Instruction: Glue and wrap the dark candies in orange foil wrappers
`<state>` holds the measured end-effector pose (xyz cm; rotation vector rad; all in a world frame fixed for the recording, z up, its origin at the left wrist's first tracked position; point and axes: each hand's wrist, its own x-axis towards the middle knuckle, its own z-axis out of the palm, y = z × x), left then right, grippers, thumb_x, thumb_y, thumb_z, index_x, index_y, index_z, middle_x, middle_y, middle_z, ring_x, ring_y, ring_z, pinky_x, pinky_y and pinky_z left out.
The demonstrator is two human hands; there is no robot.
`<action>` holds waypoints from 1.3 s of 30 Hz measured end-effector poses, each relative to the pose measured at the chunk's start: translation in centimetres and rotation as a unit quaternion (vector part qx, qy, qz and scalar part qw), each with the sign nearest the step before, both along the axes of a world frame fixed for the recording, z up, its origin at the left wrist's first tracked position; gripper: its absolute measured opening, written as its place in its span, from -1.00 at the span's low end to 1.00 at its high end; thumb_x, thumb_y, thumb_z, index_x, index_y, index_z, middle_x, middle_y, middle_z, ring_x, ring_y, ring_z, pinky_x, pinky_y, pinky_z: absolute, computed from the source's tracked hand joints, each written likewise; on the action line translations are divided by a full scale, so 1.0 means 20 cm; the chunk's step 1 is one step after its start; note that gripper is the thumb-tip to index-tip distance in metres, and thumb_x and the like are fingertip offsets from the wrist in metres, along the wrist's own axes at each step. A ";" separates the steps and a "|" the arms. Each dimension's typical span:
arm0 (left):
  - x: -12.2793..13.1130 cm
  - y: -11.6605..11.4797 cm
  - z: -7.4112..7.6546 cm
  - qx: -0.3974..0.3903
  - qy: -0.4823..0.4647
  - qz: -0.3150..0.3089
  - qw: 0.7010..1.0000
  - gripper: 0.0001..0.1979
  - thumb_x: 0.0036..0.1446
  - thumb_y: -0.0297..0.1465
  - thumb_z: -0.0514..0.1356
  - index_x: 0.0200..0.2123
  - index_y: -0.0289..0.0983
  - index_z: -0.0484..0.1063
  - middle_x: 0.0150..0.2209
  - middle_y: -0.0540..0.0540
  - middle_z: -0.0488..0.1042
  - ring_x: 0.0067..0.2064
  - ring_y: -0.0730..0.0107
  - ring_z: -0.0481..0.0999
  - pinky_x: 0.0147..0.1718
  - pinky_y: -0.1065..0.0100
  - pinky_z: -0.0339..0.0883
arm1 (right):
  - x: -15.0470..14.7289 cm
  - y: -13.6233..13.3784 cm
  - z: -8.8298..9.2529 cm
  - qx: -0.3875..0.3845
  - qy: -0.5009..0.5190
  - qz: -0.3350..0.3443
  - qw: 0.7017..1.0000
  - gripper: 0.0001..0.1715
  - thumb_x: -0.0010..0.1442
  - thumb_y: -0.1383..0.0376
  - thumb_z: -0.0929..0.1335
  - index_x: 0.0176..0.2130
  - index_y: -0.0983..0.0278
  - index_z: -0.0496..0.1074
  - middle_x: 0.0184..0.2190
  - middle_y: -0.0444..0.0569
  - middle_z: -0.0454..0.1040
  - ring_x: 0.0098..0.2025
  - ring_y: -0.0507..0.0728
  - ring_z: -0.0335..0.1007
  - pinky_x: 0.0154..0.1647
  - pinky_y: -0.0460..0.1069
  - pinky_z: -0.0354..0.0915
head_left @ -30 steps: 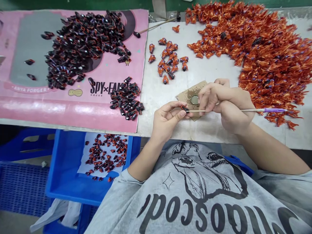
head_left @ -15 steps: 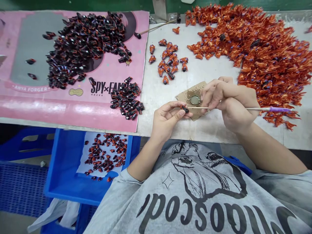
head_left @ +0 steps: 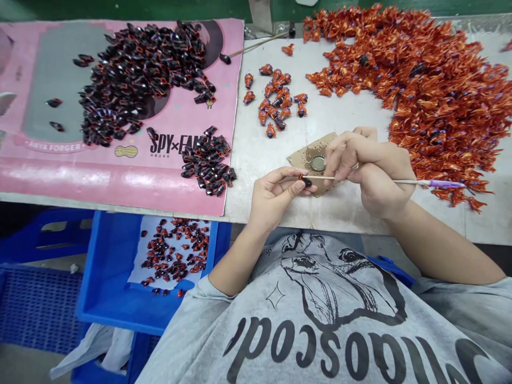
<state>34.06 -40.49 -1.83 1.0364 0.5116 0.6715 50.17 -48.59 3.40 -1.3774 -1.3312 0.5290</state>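
Note:
My left hand (head_left: 274, 197) pinches a small black and orange piece (head_left: 306, 181) between thumb and fingers. In my right hand (head_left: 372, 170) is a thin stick with a purple part (head_left: 444, 183) near its far end; its tip meets the small piece. Behind the hands, a round metal cap (head_left: 318, 163) lies on a brown cardboard square (head_left: 302, 156). Several orange pieces (head_left: 276, 95) are scattered beyond the cardboard. A small group of black pieces (head_left: 208, 162) lies left of my left hand.
A large orange pile (head_left: 448, 96) covers the right of the table. On the pink mat (head_left: 120, 186) sits a big black pile (head_left: 136, 80). Below the table edge, a blue bin (head_left: 112, 304) holds more pieces on white paper. Another stick (head_left: 260, 44) lies at the back.
My right hand has moved slightly left with the stick, toward the small piece. My left hand has hardly moved and still pinches the piece.

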 end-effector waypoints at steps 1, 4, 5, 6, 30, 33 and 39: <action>0.00 0.00 0.00 0.001 0.000 0.000 1.000 -0.70 -0.07 -0.24 0.50 -0.30 -0.25 0.59 -0.29 -0.05 0.66 -0.38 0.41 0.67 -0.30 0.36 0.59 | 0.00 0.00 0.00 0.011 -0.011 0.003 1.000 -0.76 0.10 0.28 0.29 -0.58 0.18 0.25 -0.52 -0.08 0.46 -0.41 0.17 0.35 -0.12 0.19 0.26; 0.00 0.00 -0.01 0.002 0.000 0.001 1.000 -0.71 -0.06 -0.25 0.50 -0.30 -0.25 0.59 -0.29 -0.04 0.66 -0.38 0.43 0.66 -0.31 0.38 0.59 | 0.00 -0.01 0.00 0.041 -0.035 0.015 0.998 -0.78 0.11 0.34 0.27 -0.56 0.18 0.27 -0.51 -0.11 0.48 -0.41 0.15 0.35 -0.07 0.20 0.21; 0.00 0.00 -0.01 0.002 -0.002 0.001 1.000 -0.72 -0.06 -0.25 0.50 -0.30 -0.25 0.59 -0.29 -0.04 0.66 -0.38 0.44 0.66 -0.31 0.39 0.59 | 0.00 -0.01 0.00 0.046 -0.035 0.015 0.998 -0.78 0.11 0.35 0.27 -0.56 0.19 0.26 -0.50 -0.12 0.48 -0.42 0.15 0.35 -0.08 0.19 0.19; 0.01 0.00 -0.01 0.002 -0.005 0.002 1.000 -0.72 -0.06 -0.25 0.50 -0.30 -0.25 0.59 -0.30 -0.04 0.66 -0.38 0.44 0.66 -0.32 0.40 0.58 | 0.00 -0.01 0.00 0.050 -0.034 0.015 0.998 -0.78 0.11 0.36 0.27 -0.55 0.19 0.26 -0.50 -0.12 0.48 -0.42 0.14 0.34 -0.08 0.19 0.18; 0.00 -0.01 0.01 0.012 0.009 0.007 1.000 -0.70 -0.07 -0.24 0.50 -0.31 -0.26 0.59 -0.34 -0.03 0.67 -0.38 0.42 0.68 -0.32 0.42 0.58 | -0.01 -0.03 -0.02 0.068 -0.115 -0.007 0.991 -0.73 0.22 0.38 0.24 -0.52 0.20 0.30 -0.47 -0.15 0.48 -0.35 0.11 0.40 0.03 0.19 0.22; 0.00 -0.01 0.01 0.000 0.005 0.014 1.000 -0.71 -0.08 -0.24 0.50 -0.32 -0.25 0.60 -0.31 -0.03 0.67 -0.38 0.42 0.68 -0.32 0.41 0.59 | 0.03 -0.02 0.02 0.136 -0.069 -0.043 0.987 -0.73 0.32 0.24 0.30 -0.43 0.16 0.38 -0.44 -0.13 0.50 -0.32 0.14 0.45 -0.07 0.17 0.32; 0.01 -0.03 0.02 -0.020 -0.005 0.023 1.000 -0.74 -0.09 -0.29 0.51 -0.34 -0.26 0.61 -0.32 -0.05 0.67 -0.39 0.38 0.68 -0.34 0.38 0.60 | 0.26 0.03 0.11 0.344 0.023 -0.242 0.907 -0.47 0.24 -0.12 0.30 -0.11 0.23 0.51 -0.08 -0.11 0.56 -0.31 0.10 0.61 -0.46 0.00 0.41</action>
